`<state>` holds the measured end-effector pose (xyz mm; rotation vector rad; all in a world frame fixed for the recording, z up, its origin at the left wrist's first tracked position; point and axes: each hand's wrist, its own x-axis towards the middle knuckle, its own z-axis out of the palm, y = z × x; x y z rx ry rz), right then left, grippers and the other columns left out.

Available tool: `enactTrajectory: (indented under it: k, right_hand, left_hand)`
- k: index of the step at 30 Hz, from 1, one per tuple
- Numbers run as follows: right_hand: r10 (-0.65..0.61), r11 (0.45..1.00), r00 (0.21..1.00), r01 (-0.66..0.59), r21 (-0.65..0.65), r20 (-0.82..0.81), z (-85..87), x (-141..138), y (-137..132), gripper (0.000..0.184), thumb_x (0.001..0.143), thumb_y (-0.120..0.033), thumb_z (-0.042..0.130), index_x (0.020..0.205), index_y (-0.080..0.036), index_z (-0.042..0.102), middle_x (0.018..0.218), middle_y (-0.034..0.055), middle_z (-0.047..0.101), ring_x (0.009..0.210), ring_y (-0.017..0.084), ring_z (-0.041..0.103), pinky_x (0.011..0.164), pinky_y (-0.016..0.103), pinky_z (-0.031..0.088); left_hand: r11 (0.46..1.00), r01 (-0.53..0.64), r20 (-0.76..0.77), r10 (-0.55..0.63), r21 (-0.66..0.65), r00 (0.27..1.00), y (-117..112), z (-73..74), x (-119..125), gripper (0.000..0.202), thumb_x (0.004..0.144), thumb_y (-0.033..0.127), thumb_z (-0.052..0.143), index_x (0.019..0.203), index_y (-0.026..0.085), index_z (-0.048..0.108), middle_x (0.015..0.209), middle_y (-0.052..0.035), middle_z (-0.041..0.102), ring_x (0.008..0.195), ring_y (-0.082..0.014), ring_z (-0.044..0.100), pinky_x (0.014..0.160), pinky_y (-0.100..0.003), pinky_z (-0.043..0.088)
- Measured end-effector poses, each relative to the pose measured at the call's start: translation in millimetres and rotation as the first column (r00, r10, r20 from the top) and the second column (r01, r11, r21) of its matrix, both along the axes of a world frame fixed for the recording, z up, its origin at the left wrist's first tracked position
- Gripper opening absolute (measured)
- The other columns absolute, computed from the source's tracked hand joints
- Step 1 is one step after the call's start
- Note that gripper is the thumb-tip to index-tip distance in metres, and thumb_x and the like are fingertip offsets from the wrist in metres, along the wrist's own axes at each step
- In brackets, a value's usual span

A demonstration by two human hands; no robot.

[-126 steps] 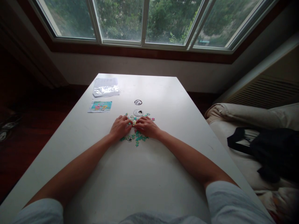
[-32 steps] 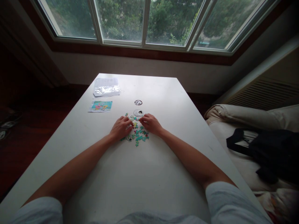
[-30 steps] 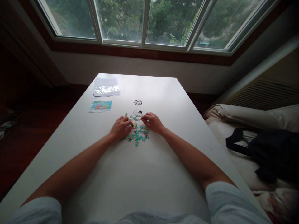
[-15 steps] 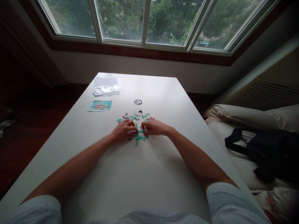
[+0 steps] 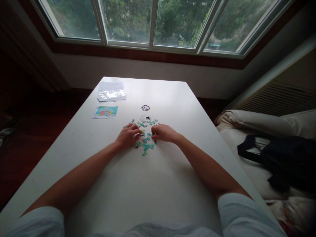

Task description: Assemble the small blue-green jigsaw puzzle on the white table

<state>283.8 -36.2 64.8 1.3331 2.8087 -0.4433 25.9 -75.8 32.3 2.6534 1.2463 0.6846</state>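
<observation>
Many small turquoise, yellow and pink jigsaw pieces lie on the white table, loosely spread between and around my hands. My left hand is at the left of the pile, fingers curled and fingertips at a yellowish jigsaw piece, which they seem to grip. On the right side, my right hand has its thumb and fingers drawn together low over the table; what is in them, if anything, is hidden. Both hands cover some pieces.
A colourful picture card lies at the left, with a clear plastic bag behind it. Two round metallic discs sit beyond the pieces. A cream sofa with a dark bag stands right of the table.
My left hand has drawn slightly left and away from me, uncovering pieces near its thumb. My right hand has shifted slightly away from me, its fingers still together.
</observation>
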Motion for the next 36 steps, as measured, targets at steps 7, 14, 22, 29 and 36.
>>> enactTrajectory:
  k: [7, 14, 22, 29, 36]
  right_hand:
    - [-0.044, 0.995, 0.998, 0.047, 0.084, -0.037, -4.9, -4, -1, 0.017, 0.093, -0.041, 0.065, 0.094, -0.024, 0.068, 0.087, 0.0032, 0.073, 0.079, 0.017, 0.063, 0.064, 0.026, 0.032]
    - [0.060, 0.998, 0.993, -0.059, 0.009, -0.098, -1.9, 3, 1, 0.023, 0.087, -0.027, 0.068, 0.110, -0.028, 0.068, 0.083, -0.0015, 0.071, 0.074, 0.014, 0.060, 0.066, 0.024, 0.032]
    - [0.047, 0.999, 0.992, -0.047, 0.001, -0.113, -6.3, -2, 1, 0.019, 0.086, -0.025, 0.069, 0.104, -0.025, 0.068, 0.084, -0.0005, 0.071, 0.077, 0.014, 0.059, 0.068, 0.023, 0.034]
    - [0.046, 0.998, 0.973, -0.056, -0.040, -0.228, -3.9, -1, 0, 0.014, 0.079, -0.021, 0.072, 0.092, -0.020, 0.064, 0.080, -0.0009, 0.066, 0.073, 0.013, 0.055, 0.066, 0.023, 0.033]
    - [-0.001, 0.987, 0.826, -0.091, -0.135, -0.563, -14.5, -5, 5, 0.005, 0.084, -0.023, 0.066, 0.085, -0.019, 0.064, 0.080, -0.0006, 0.067, 0.074, 0.012, 0.058, 0.070, 0.024, 0.041]
  left_hand:
    - [1.000, 0.008, 0.002, -0.008, -0.005, 1.000, -1, 1.0, 1, 0.022, 0.097, 0.026, 0.055, 0.108, 0.027, 0.074, 0.109, -0.0057, 0.069, 0.105, -0.0231, 0.054, 0.098, -0.043, 0.045]
    - [1.000, 0.004, -0.029, -0.004, -0.006, 1.000, 0, 3.1, 2, 0.022, 0.096, 0.026, 0.056, 0.107, 0.028, 0.074, 0.112, -0.0037, 0.071, 0.110, -0.0238, 0.054, 0.099, -0.044, 0.043]
    - [0.999, -0.052, -0.015, 0.052, 0.007, 0.999, 2, -1.1, 2, 0.022, 0.096, 0.026, 0.056, 0.108, 0.028, 0.075, 0.113, -0.0045, 0.071, 0.113, -0.0246, 0.054, 0.100, -0.045, 0.044]
    - [0.999, -0.039, 0.000, 0.039, 0.018, 0.999, 3, -4.9, 1, 0.021, 0.096, 0.026, 0.057, 0.108, 0.027, 0.075, 0.113, -0.0039, 0.071, 0.113, -0.0239, 0.054, 0.100, -0.044, 0.045]
    - [0.999, -0.031, -0.002, 0.031, 0.029, 1.000, 4, -4.9, 0, 0.021, 0.096, 0.025, 0.058, 0.108, 0.027, 0.074, 0.114, -0.0035, 0.071, 0.113, -0.0241, 0.055, 0.100, -0.044, 0.046]
